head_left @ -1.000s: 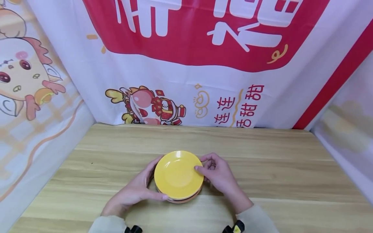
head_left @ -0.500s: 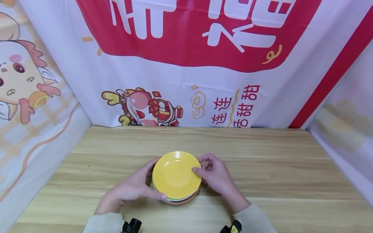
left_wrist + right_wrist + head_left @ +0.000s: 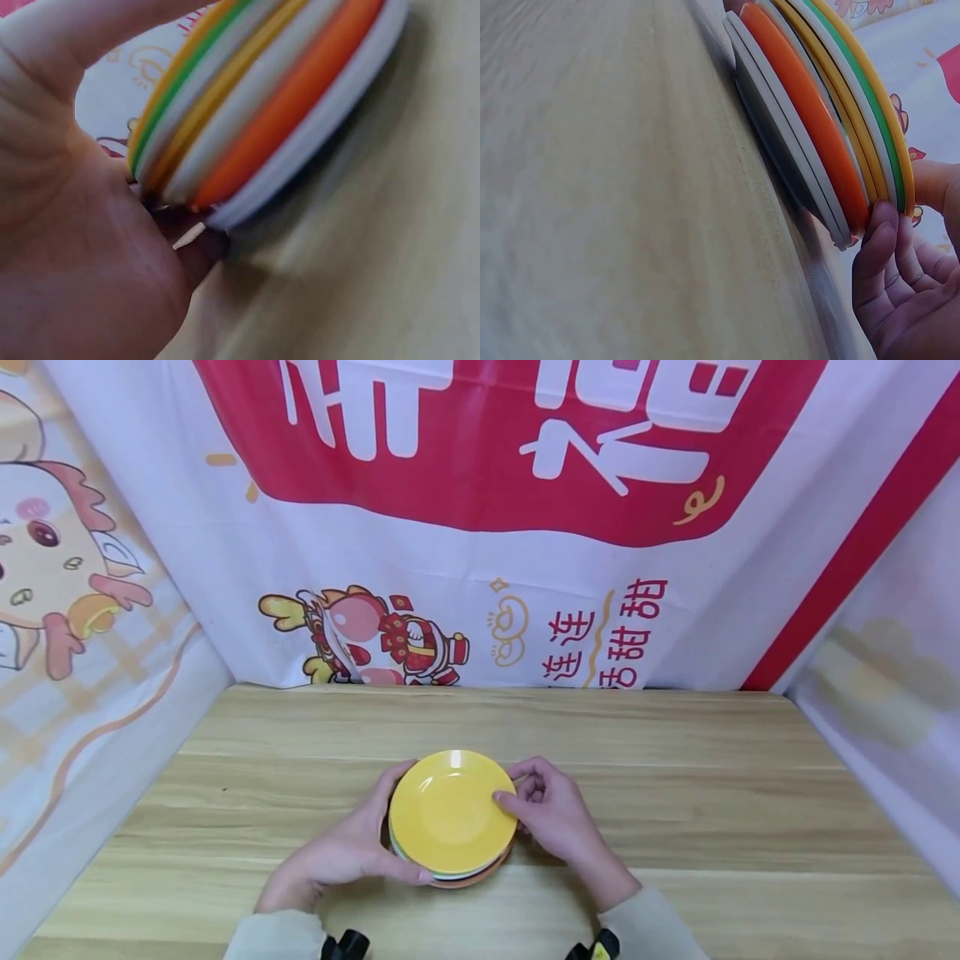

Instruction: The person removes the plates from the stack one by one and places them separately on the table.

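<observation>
A stack of round, glossy plates in several colours (image 3: 825,120) is held between the two hands over the wood-grained table (image 3: 690,810). The stack is topped by a flat, glossy yellow plate (image 3: 453,814); lower down, in the wrist views, a bright orange plate (image 3: 300,94) is seen, with white below it. Whether the base is fully borne by the table cannot be told.

The stack is clasped by the left hand (image 3: 360,852), spread wide around its left side, with the thumb laid along the near rim. The right edge is pinched narrowly by the right hand (image 3: 551,810) — thumb over the yellow plate, a fingertip against the rims beneath.

The step in hand is judged to be the steadying or evening of the plates, and it is best done with light, balanced pressure from both sides. The lower rims should be supported as well as the upper ones, since only the top plates appear to be caught by the right pinch. The glossy surfaces may slide if one side is pushed harder — so the stack should be kept level.
</observation>
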`<state>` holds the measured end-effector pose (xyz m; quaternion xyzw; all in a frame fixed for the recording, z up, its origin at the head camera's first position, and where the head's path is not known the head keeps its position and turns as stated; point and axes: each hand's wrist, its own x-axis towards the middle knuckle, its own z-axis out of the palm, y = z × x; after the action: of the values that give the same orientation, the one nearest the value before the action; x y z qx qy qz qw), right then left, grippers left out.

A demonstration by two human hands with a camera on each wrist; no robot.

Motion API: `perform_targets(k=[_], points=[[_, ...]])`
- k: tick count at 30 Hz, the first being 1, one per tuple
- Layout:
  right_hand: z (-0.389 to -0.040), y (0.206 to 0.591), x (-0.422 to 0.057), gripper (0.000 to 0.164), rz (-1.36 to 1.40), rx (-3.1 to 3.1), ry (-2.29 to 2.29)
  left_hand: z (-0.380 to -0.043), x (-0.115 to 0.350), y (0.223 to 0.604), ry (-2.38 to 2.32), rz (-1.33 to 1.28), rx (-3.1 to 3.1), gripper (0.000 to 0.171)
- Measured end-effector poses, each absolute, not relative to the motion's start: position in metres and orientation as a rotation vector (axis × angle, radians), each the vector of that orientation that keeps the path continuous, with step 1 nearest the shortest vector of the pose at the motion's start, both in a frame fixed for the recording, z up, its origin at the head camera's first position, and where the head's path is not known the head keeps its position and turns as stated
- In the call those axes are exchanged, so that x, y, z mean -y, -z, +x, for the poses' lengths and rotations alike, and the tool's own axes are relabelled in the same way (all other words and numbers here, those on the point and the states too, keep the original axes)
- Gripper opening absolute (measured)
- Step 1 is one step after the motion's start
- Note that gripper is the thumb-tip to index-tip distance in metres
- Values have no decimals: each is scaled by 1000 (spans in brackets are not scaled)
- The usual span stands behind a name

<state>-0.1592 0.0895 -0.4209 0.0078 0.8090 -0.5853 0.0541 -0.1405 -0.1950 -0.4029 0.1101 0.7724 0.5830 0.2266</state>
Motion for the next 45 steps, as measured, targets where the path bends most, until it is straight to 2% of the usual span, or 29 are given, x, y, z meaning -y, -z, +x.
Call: perform_targets(k=[20, 45], points=[[-161, 421, -93, 28, 100, -2436, 1782, -144, 195, 410, -1619, 290, -2122, 123], [-159, 421, -90, 27, 53, -2441, 1776, -141, 200, 414, -1619, 284, -2118, 124]])
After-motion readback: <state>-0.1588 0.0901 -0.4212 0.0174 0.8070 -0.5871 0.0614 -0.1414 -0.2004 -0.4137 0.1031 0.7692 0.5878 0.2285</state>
